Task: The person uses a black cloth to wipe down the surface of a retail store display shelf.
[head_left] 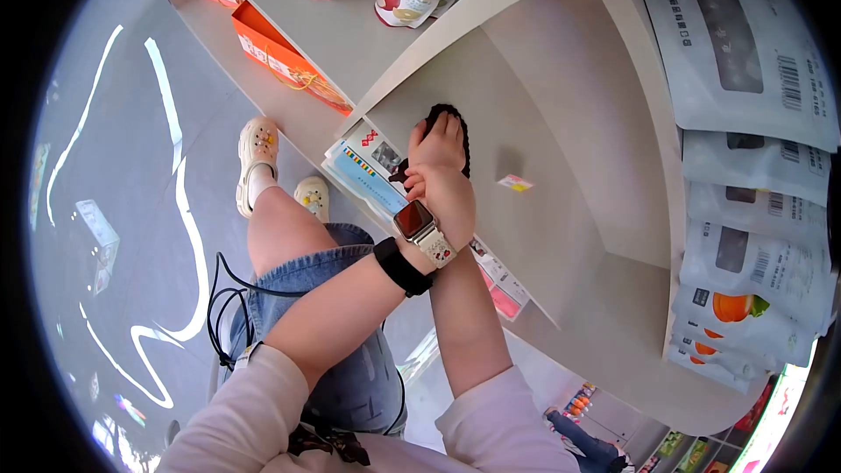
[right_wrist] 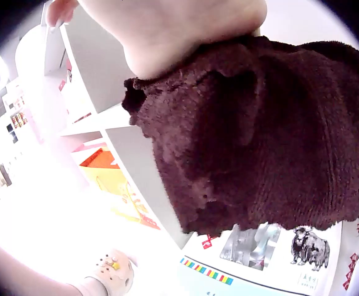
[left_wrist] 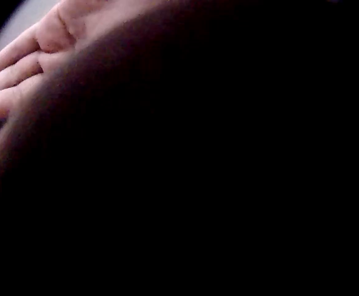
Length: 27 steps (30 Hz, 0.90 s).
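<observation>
Currently, hand (head_left: 441, 147) on dark cloth (right_wrist: 259, 142).

Head view: worn overhead, facing forward and down over shelving (head_left: 552, 236) and floor (head_left: 131, 184). Right wrist view: very close above a dark cloth (right_wrist: 259, 142), facing obliquely outward; both share the cloth, orange box (head_left: 285, 60) and one pale clog (head_left: 257, 158). Left wrist view: largely blacked out, a hand (left_wrist: 53, 43) close by, upper left.

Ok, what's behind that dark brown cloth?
Past its lower edge, the dark brown cloth leaves part of a printed item showing, with a shaggy animal drawing and a striped band; what the cloth covers can't be seen.
</observation>
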Tool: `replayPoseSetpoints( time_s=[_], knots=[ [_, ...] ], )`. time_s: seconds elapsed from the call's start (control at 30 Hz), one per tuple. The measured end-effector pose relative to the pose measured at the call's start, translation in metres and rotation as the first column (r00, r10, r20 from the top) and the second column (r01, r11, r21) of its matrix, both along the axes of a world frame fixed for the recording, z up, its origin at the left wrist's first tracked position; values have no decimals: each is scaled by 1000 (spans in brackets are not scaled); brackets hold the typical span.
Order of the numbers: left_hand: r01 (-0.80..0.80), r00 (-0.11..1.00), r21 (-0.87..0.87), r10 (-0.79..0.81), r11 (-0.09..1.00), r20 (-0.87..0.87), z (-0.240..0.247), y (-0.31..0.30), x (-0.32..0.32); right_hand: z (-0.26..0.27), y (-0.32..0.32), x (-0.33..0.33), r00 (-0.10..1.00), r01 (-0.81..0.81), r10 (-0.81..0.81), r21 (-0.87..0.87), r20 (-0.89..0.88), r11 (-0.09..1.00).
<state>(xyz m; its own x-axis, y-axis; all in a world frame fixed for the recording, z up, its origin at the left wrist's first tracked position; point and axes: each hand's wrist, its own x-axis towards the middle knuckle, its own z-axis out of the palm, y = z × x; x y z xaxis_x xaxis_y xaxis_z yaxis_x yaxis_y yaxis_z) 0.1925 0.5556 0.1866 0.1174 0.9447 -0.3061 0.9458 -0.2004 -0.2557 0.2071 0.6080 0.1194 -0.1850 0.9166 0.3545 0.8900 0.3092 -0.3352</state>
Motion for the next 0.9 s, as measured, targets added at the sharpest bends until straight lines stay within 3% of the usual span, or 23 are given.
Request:
replayPoseSetpoints(
  time_s=[0.07, 0.17, 0.23, 0.43, 0.67, 0.77, 0.83, 0.87, 0.9],
  knots=[
    [-7, 999, 98, 12, 995, -53, 5, 1, -3, -1, 1, -4, 1000, 15, -15, 13, -8, 1000],
    [39, 999, 16, -38, 999, -31, 14, 7, -8, -1, 4, -5, 999, 36, -35, 27, -21, 999],
    [-14, 1000, -79, 13, 997, -12, 33, 10, -10, -1, 7, -4, 999, 40, -39, 34, -28, 999],
    [-21, 999, -57, 22, 998, 31, 28, 8, -11, -1, 4, -4, 997, 58, -56, 47, -46, 997],
    [-56, 993, 75, 48, 996, 105, 3, 2, -8, 3, -8, -8, 986, 144, -139, 47, -96, 988],
    [-127, 980, 253, 83, 959, 179, -19, 2, -2, 2, -30, -16, 954, 246, -233, 45, -188, 968],
    [-195, 963, 384, 102, 903, 248, -34, -1, 0, 5, -39, -14, 965, 194, -185, 31, -184, 981],
    [-219, 953, 436, 95, 873, 288, -32, -3, -1, 10, -37, -5, 990, 100, -99, 1, -96, 995],
    [-231, 943, 353, 120, 907, 309, -30, -7, 1, 13, -35, 5, 1000, 3, -4, -33, -17, 999]
  ],
)
